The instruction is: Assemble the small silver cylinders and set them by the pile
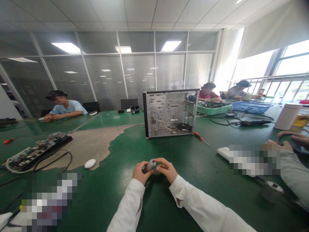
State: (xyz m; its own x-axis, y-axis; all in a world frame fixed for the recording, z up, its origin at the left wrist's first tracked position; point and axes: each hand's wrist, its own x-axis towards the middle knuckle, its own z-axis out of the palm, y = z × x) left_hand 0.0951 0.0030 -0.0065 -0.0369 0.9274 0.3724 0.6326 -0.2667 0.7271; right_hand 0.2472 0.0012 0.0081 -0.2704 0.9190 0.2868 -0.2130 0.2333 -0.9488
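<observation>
Head view: my left hand (pixel 140 173) pinches a grey metallic cylinder (pixel 149 165), held above the green tabletop (pixel 127 154). My right hand (pixel 167 169) is at its upper end, thumb and fingers curled and slightly apart; contact unclear. Beyond stands an open silver computer case with black front (pixel 170 112), orange-handled screwdriver (pixel 201 138) beside its lower right corner.

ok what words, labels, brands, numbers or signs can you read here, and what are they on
None that can be read.
Open computer case: any markings are too small.
Metal cylinder in the left hand: no legible text.
White object at right: partly pixelated, unreadable.
Pixelated patch at lower left: unreadable.
</observation>
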